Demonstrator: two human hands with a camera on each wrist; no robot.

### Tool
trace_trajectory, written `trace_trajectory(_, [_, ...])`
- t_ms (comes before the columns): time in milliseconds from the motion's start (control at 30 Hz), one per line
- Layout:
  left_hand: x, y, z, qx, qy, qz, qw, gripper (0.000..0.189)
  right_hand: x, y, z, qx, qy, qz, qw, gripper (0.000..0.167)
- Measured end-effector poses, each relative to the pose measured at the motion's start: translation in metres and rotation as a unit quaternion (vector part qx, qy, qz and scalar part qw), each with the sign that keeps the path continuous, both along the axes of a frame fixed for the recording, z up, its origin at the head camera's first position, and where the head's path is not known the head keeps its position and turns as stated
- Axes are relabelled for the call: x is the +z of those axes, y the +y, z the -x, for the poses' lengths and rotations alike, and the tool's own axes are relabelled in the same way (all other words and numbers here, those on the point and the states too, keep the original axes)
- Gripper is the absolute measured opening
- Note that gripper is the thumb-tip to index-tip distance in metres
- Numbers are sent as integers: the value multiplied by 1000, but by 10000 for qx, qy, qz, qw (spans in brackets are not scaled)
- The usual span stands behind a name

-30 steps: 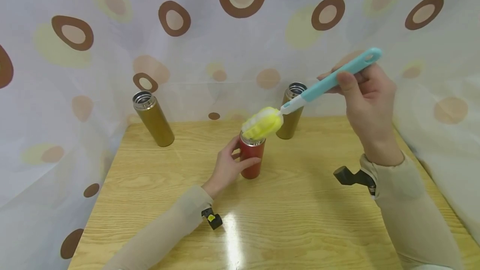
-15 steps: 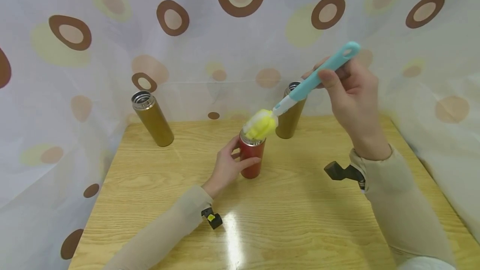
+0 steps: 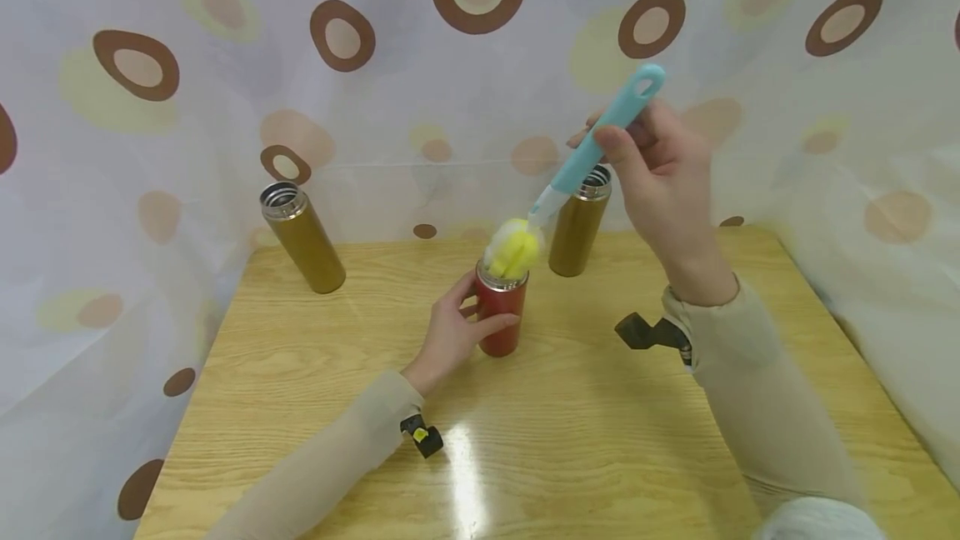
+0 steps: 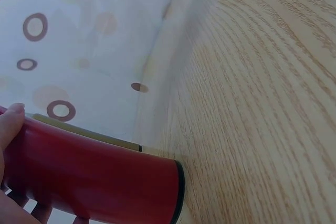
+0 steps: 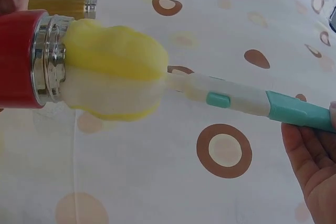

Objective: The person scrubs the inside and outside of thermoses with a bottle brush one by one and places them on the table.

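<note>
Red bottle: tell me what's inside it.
Most of the sponge shows outside the red bottle, at its metal neck; whether the sponge's tip is inside, I cannot tell. Sponge and bottle walls hide the interior.

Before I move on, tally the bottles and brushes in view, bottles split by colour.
Red bottle: 1
Gold bottles: 2
Sponge-headed brush: 1
Total: 4
</note>
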State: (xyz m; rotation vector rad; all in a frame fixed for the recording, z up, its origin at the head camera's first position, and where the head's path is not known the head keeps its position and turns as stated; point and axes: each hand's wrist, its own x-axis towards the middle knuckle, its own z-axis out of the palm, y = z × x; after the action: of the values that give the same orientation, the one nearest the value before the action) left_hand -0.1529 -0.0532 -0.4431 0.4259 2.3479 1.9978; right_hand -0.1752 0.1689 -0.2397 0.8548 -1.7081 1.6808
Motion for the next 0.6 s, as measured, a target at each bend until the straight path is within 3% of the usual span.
trace_trajectory(167, [-1, -1, 1, -25, -12, 15, 10000, 71, 2, -11, 2, 25, 106, -179, 9998, 43])
trace_trajectory(333, [-2, -2, 2, -30, -67, -22, 10000, 70, 1, -16, 3, -73, 172, -430, 9989, 42])
trace_trajectory(500, [-2, 0, 1, 99, -134, -72, 9998, 71, -5, -19, 7, -271, 276, -975, 9945, 46])
trace_trajectory(600, [-1, 3, 0, 92, -177, -128, 9997, 72, -10, -18, 6, -303, 235, -967, 9946, 48])
